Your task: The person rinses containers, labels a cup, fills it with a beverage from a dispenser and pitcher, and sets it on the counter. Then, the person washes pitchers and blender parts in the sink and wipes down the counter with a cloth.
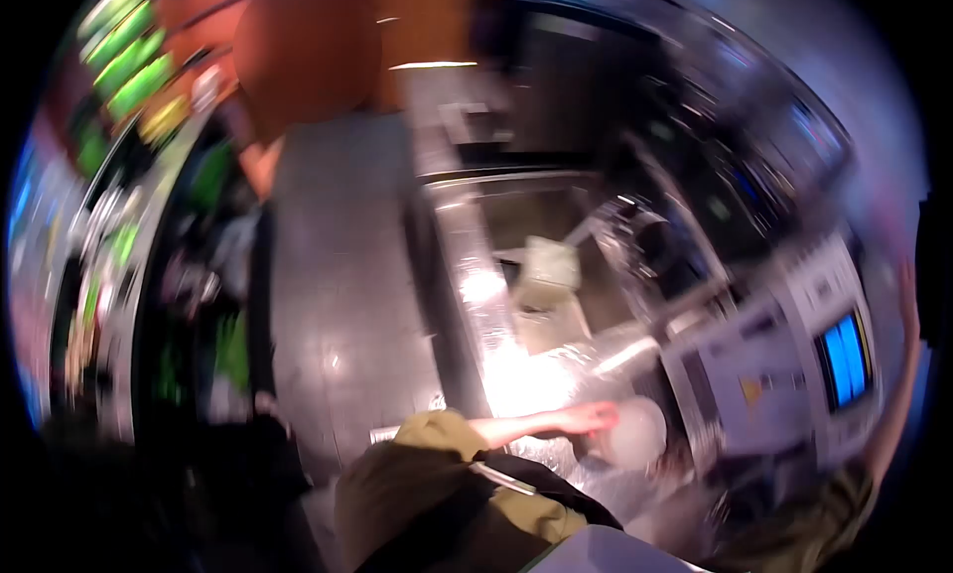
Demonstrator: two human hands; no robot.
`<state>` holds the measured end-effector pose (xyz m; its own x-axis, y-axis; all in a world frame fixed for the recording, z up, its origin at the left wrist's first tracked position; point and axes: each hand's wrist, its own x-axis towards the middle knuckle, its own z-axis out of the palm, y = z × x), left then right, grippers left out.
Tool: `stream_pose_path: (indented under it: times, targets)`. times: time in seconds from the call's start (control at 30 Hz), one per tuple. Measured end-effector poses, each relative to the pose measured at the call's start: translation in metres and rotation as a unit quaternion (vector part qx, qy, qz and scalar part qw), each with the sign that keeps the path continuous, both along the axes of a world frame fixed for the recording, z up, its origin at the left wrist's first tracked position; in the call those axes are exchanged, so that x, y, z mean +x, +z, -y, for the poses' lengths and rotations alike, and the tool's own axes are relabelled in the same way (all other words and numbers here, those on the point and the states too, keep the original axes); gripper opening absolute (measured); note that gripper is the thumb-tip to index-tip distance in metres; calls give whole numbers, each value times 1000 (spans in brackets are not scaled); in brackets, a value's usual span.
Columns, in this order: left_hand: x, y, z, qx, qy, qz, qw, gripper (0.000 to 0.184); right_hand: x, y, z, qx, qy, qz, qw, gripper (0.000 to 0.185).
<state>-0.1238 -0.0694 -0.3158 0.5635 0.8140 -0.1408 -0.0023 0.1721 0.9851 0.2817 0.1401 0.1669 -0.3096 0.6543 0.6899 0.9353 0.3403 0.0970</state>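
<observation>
My left hand point(586, 416) reaches to the right across a shiny metal counter, below a khaki sleeve point(437, 436). Its fingertips, reddish and smeared by motion, meet the edge of a white round thing point(637, 434) that looks like a bowl or a lid. Whether the fingers grip it cannot be made out. At the far right edge my right hand point(907, 293) is raised at the end of a stretched arm, beside a white machine with a lit blue screen point(846, 360). Blur and the dark image border hide its fingers.
A metal worktop point(347, 275) runs up the middle left. Beyond the counter lies a recessed metal basin point(462, 245) with a pale block-like item point(552, 263) in it. Dark equipment point(586, 86) stands behind. Shelves with green items point(129, 57) are at upper left.
</observation>
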Motion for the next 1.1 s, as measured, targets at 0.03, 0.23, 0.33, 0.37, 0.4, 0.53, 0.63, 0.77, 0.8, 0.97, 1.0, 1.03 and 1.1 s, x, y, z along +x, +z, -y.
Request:
stream_pose_path:
  times: [0.03, 0.23, 0.33, 0.37, 0.4, 0.53, 0.63, 0.77, 0.8, 0.97, 1.0, 1.03, 1.1]
  targets:
    - [4, -17, -2, -17, 24, 29, 999, 63, -21, -4, 44, -1, 37, -40, 999, 44]
    - [-16, 20, 18, -107, 63, 15, 992, 47, -124, -83, 179, 233, 66, 79, 967, 23]
    - [-13, 12, 21, -91, 94, 16, 991, 44, -107, -139, 195, 183, 23, 57, 981, 33]
    - [-14, -6, 19, -51, 110, -19, 992, 43, -110, -147, 195, 186, 17, 82, 979, 35]
    - [-14, -3, 21, -47, 123, -9, 991, 42, -116, -150, 195, 195, 12, 104, 975, 37]
    - [-6, -10, 26, -42, 187, 18, 981, 40, -122, -155, 183, 237, 20, 102, 966, 40]
    - [-2, -9, 31, -63, 201, 66, 975, 38, -132, -144, 184, 202, -21, 139, 969, 31]
    - [9, -9, 36, -54, 205, 51, 976, 34, -108, -114, 233, 227, -29, 107, 968, 41]
    - [19, -7, 40, -54, 212, 55, 974, 33, -87, -117, 250, 257, -1, 66, 964, 38]
    - [83, 5, 68, -100, 148, 93, 979, 34, 70, -210, 343, 259, -114, -143, 948, 19]
    - [102, 8, 74, -106, 130, 102, 980, 34, 100, -233, 352, 320, -98, -136, 933, 12]
    - [131, 18, 86, -125, 151, 91, 976, 33, 128, -265, 361, 311, -105, -237, 914, 9]
    - [169, -3, 98, -175, 118, 121, 970, 33, 183, -336, 384, 205, -172, -311, 912, 10]
